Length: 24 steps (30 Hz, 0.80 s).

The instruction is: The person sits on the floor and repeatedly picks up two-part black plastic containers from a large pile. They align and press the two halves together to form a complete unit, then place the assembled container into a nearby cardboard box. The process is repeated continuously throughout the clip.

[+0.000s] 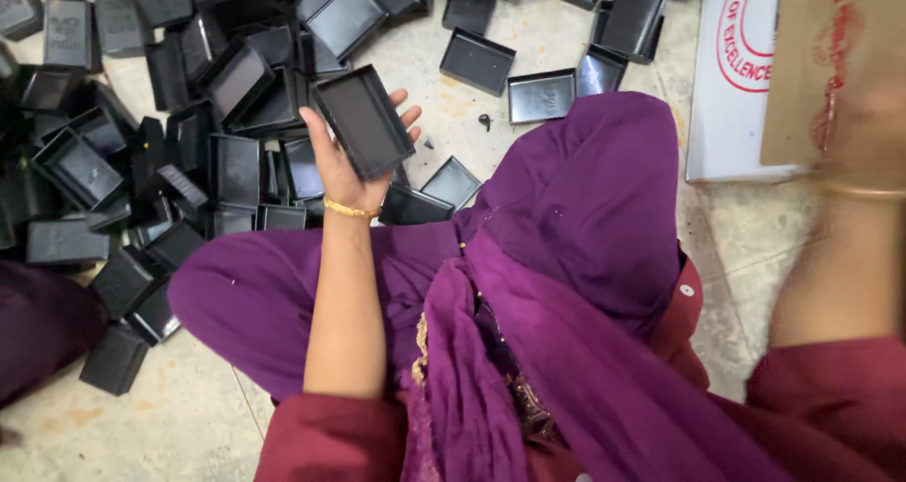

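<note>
- Purple cloth (585, 284), draped over the person's lap and knees, fills the lower middle of the view.
- One left hand (351, 157), a gold bangle (347, 209) at its wrist, holds a shallow black rectangular plastic tray (363, 121) on the palm, fingers spread behind it, thumb at its near edge.
- That tray faces open side up above the floor pile; its long axis runs from upper left to lower right.
- One right hand (835, 76), badly blurred at the right edge, seems to grip a flat brown cardboard sheet (830, 29); its fingers cannot be made out.
- Dozens of matching black trays (189, 124) lie heaped on the tiled floor (179, 425), too many to count.
- One white printed carton (731, 76) lies at upper right.
</note>
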{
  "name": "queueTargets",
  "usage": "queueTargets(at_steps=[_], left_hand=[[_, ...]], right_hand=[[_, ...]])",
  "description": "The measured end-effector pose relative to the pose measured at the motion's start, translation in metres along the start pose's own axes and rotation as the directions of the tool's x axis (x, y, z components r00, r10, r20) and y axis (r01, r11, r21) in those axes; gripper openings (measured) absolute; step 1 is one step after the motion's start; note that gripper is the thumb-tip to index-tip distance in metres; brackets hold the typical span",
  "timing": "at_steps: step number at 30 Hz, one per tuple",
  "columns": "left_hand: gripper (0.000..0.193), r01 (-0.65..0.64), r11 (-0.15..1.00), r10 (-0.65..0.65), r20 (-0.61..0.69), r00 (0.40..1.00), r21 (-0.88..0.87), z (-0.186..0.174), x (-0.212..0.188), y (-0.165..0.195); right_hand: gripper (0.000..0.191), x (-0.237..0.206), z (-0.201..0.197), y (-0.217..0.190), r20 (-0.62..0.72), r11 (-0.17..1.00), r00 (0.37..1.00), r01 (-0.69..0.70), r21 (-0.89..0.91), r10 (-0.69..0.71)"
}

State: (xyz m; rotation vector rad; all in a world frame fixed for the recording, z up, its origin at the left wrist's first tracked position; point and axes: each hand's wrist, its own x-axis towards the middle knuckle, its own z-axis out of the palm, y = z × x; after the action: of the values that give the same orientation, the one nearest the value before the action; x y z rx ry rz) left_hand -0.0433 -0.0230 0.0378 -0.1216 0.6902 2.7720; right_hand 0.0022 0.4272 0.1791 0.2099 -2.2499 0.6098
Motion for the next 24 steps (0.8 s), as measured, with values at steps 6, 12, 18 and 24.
queueTargets(at_steps=[6, 12, 18, 24], left_hand=[[0.061, -0.137, 0.979, 0.145, -0.040, 0.989, 0.153, -0.007, -0.004, 0.002], [0.058, -0.036, 0.977, 0.080, -0.205, 0.975, 0.208, -0.036, 0.000, -0.020], [0.052, 0.190, 0.946, -0.097, -0.327, 0.940, 0.264, -0.050, 0.018, -0.075], [0.056, 0.032, 0.943, 0.062, -0.271, 0.961, 0.331, -0.046, 0.018, -0.077]], right_hand=[[0.014, -0.097, 0.215, -0.137, 0.741, 0.959, 0.622, 0.062, 0.277, -0.254], [0.013, -0.159, 0.281, -0.105, 0.730, 0.968, 0.667, 0.250, -0.031, -0.149], [0.045, -0.126, 0.255, -0.076, 0.843, 0.529, 0.391, -0.834, 0.155, 0.370], [0.073, -0.119, 0.214, -0.139, 0.827, 0.351, 0.497, -0.848, 0.397, 0.264]])
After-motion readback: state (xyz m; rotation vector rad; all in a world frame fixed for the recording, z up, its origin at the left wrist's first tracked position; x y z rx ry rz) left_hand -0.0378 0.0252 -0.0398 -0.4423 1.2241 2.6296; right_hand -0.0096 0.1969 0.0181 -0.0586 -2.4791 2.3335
